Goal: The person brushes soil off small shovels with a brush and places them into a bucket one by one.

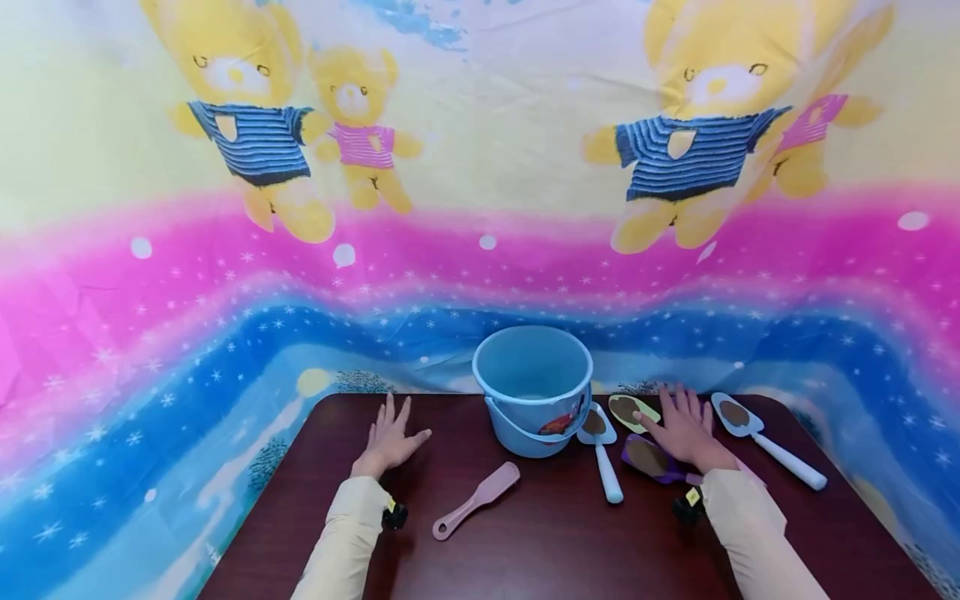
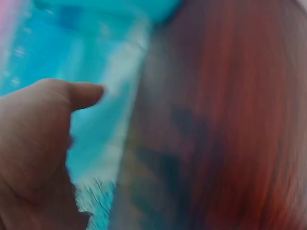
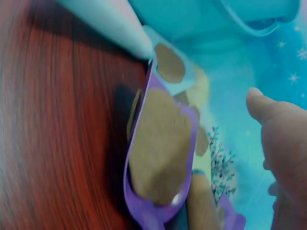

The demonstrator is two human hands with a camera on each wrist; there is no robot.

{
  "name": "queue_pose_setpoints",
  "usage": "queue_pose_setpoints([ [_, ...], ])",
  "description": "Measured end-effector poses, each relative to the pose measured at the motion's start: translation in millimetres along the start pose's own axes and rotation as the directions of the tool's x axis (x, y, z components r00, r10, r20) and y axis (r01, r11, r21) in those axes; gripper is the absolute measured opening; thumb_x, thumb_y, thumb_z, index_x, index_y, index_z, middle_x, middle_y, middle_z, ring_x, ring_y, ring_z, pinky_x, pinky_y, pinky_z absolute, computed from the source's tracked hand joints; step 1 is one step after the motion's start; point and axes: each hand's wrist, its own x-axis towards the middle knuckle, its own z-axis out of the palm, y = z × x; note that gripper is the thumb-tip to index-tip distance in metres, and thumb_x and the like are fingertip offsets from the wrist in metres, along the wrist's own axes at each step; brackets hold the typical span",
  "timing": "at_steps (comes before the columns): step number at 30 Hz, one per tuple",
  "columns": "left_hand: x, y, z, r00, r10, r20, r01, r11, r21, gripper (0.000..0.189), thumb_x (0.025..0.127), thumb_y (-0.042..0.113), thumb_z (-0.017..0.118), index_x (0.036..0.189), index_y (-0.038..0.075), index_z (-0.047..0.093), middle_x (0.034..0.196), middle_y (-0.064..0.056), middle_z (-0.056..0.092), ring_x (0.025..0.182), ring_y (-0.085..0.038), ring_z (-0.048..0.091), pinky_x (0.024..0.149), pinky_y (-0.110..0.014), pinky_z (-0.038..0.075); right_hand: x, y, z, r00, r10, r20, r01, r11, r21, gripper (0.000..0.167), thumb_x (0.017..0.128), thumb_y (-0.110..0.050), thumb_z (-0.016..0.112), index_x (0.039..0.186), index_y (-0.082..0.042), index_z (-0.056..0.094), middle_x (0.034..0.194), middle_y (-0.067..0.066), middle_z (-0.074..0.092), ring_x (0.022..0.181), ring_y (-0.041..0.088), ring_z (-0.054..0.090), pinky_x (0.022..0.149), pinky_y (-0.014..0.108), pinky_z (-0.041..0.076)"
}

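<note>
My left hand (image 1: 386,442) is over the table's far left part, fingers spread, holding nothing. In the left wrist view, its thumb stands out past the table edge. My right hand (image 1: 686,433), fingers spread, hovers among toy shovels, with nothing gripped. Just left of it is a purple scoop (image 3: 149,218) with a brown patch in its bowl. A light blue shovel (image 1: 609,475) and a green shovel (image 1: 649,412) lie beyond that. Right of the hand is another light blue shovel (image 1: 791,462) with a pale handle. My right wrist partly hides a pinkish handle.
A light blue bucket (image 1: 517,421) stands upright at the back middle, its handle hanging down in front. Before it lies a pink paddle-shaped tool (image 1: 480,496) with a holed handle. The dark wooden table (image 1: 555,550) meets a bear-printed cloth (image 1: 465,275) behind.
</note>
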Motion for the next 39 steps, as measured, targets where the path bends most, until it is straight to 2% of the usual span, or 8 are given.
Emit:
queue_pose_setpoints([
  [3,-6.1,15.4,-0.5,0.998,0.009,0.062,-0.002,0.994,-0.11,0.074,0.101,0.033,0.059,0.158,-0.001,0.027,0.164,-0.033,0.01,0.15,-0.053,0.011,0.117,-0.068,0.018,-1.3,-9,0,0.994,-0.03,-0.103,0.034,0.998,0.043,0.084,0.101,-0.049,0.056,0.153,0.01,0.027,0.157,0.042,0.012,0.141,0.064,0.008,0.109,0.076,0.005],
  [6,-17.8,35.1,-0.8,0.998,0.044,0.041,-0.037,0.987,-0.158,0.061,0.1,0.027,0.063,0.149,-0.005,0.044,0.152,-0.034,0.039,0.141,-0.051,0.037,0.111,-0.063,0.034,-4.1,-26,-2,0.968,-0.05,-0.246,0.081,0.99,0.119,0.062,0.099,-0.027,0.063,0.142,0.013,0.043,0.149,0.042,0.028,0.135,0.062,0.022,0.105,0.074,0.017],
  [9,-34.3,54.3,3.9,0.998,0.064,-0.001,-0.063,0.983,-0.17,0.05,0.098,0.022,0.067,0.137,-0.007,0.056,0.129,-0.027,0.06,0.117,-0.043,0.06,0.096,-0.055,0.049,-10.0,-47,-2,0.935,-0.054,-0.35,0.122,0.977,0.173,0.04,0.097,-0.013,0.063,0.128,0.011,0.058,0.135,0.038,0.05,0.126,0.056,0.041,0.102,0.068,0.03],
  [11,-46.2,65.3,8.3,0.997,0.068,-0.022,-0.071,0.985,-0.156,0.045,0.096,0.021,0.07,0.13,-0.006,0.061,0.115,-0.022,0.066,0.101,-0.035,0.066,0.085,-0.051,0.054,-14.5,-63,1,0.927,-0.053,-0.371,0.133,0.972,0.196,0.031,0.096,-0.01,0.062,0.121,0.009,0.065,0.123,0.033,0.061,0.116,0.05,0.054,0.098,0.062,0.039],
  [15,-64.8,79.6,22.7,0.996,0.087,-0.028,-0.089,0.993,-0.077,0.043,0.091,0.025,0.076,0.123,-0.002,0.066,0.101,-0.013,0.067,0.087,-0.025,0.065,0.074,-0.045,0.054,-27.1,-90,15,0.962,-0.026,-0.272,0.064,0.989,0.135,0.025,0.097,-0.018,0.062,0.111,0.001,0.07,0.101,0.02,0.071,0.09,0.037,0.067,0.077,0.052,0.053],
  [20,-75.3,87.8,39.2,0.993,0.117,0.034,-0.116,0.992,-0.043,0.042,0.085,0.025,0.082,0.115,0.0,0.067,0.098,-0.011,0.065,0.086,-0.023,0.063,0.075,-0.045,0.053,-39.0,-107,39,0.994,0.043,-0.102,-0.053,0.994,-0.098,0.032,0.095,-0.032,0.068,0.081,-0.004,0.063,0.07,0.01,0.06,0.059,0.026,0.058,0.049,0.042,0.045],
  [26,-77.9,86.5,52.6,0.994,0.088,0.071,-0.082,0.994,-0.073,0.037,0.08,0.027,0.087,0.101,0.006,0.065,0.089,-0.005,0.061,0.077,-0.017,0.057,0.07,-0.039,0.05,-41.6,-115,55,0.995,0.081,-0.063,-0.09,0.982,-0.165,0.036,0.093,-0.03,0.072,0.077,-0.003,0.056,0.074,0.015,0.056,0.062,0.03,0.057,0.051,0.046,0.046],
  [39,-81.5,83.8,59.9,0.98,0.187,0.062,-0.175,0.97,-0.166,0.023,0.078,0.006,0.085,0.087,0.005,0.064,0.075,-0.001,0.066,0.065,-0.007,0.057,0.061,-0.027,0.048,-37.9,-115,71,0.994,0.057,-0.097,-0.076,0.978,-0.195,0.02,0.086,-0.009,0.072,0.073,-0.002,0.058,0.073,0.02,0.062,0.059,0.035,0.06,0.049,0.048,0.05],
])
